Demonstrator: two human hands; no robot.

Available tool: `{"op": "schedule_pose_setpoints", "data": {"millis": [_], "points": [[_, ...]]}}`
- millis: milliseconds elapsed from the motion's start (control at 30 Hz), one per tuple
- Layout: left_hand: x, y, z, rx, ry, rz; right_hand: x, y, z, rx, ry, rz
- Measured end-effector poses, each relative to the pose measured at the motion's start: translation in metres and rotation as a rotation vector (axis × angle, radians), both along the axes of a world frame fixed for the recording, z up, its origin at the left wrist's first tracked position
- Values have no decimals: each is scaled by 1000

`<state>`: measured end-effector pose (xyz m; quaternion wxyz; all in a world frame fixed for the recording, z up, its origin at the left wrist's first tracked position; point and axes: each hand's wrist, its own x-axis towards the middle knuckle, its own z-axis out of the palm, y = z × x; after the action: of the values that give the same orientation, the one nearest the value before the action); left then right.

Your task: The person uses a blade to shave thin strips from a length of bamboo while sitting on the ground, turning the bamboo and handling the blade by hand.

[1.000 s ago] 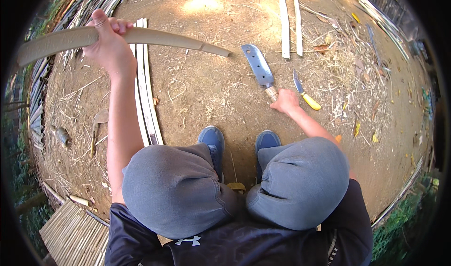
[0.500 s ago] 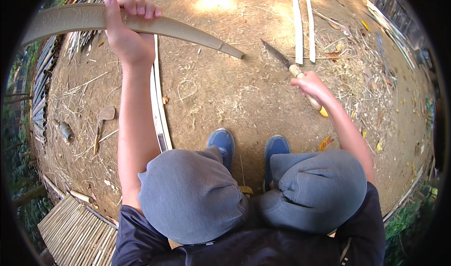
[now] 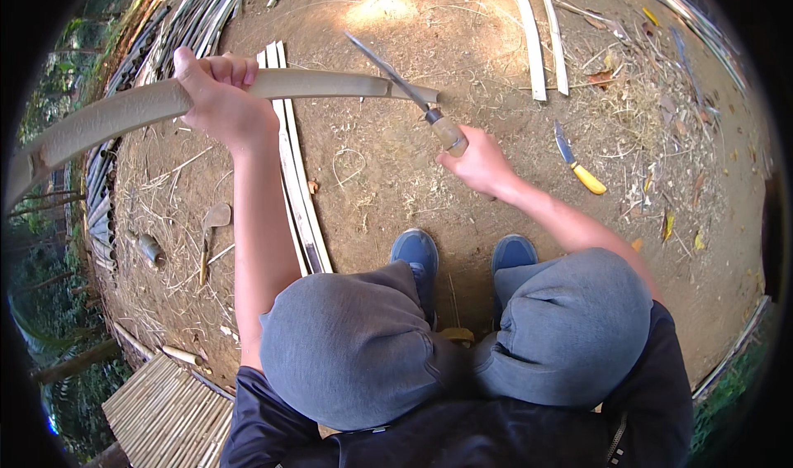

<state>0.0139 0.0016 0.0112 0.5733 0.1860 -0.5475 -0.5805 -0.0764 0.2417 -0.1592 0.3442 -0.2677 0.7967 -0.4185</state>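
Observation:
My left hand [image 3: 225, 104] is wrapped round a long split bamboo strip [image 3: 322, 84], held out in front of me with its narrow end pointing right. The strip's other end runs out past the left side of the view. In my right hand [image 3: 483, 164] is a knife with a dark blade and a pale wooden handle [image 3: 448, 133]. Its blade slants up and to the left, crossing the strip near the narrow end, just right of a node. I cannot tell whether blade and bamboo touch.
A yellow-handled knife [image 3: 588, 179] lies on the dirt at right. Pale bamboo strips lie beside my left forearm [image 3: 301, 187] and at the far right [image 3: 529, 34]. Left are a small trowel-like tool [image 3: 216, 216], a short bamboo tube [image 3: 151, 247] and a slatted bamboo platform [image 3: 169, 410].
My right hand has moved left with the knife, bringing its blade across the strip's narrow end. The strip's left end has dipped. The yellow-handled knife has come into full view.

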Motion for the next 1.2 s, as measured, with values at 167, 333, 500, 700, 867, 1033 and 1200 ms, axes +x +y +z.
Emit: {"op": "schedule_pose_setpoints", "data": {"millis": [167, 333, 500, 700, 867, 1033, 1200], "points": [[-6, 4, 1, 69, 39, 101, 4, 4, -49, -39, 14, -54], [2, -10, -1, 201, 1, 279, 4, -9, -10, -24, 48, 70], [0, -5, -3, 183, -18, 269, -10, -17, -26, 74, -4, 26], [-4, -1, 1, 153, 11, 259, -1, -7, -26, -13, 30, 38], [-3, -12, 0, 179, 28, 271, -6, -6, -40, 32, -60, -12], [-2, -7, -4, 191, 41, 287, -11, 0, -51, -21, 88, 4], [3, -21, -3, 200, 60, 234, -15, -9, -27, 172, 9, 78]]}}
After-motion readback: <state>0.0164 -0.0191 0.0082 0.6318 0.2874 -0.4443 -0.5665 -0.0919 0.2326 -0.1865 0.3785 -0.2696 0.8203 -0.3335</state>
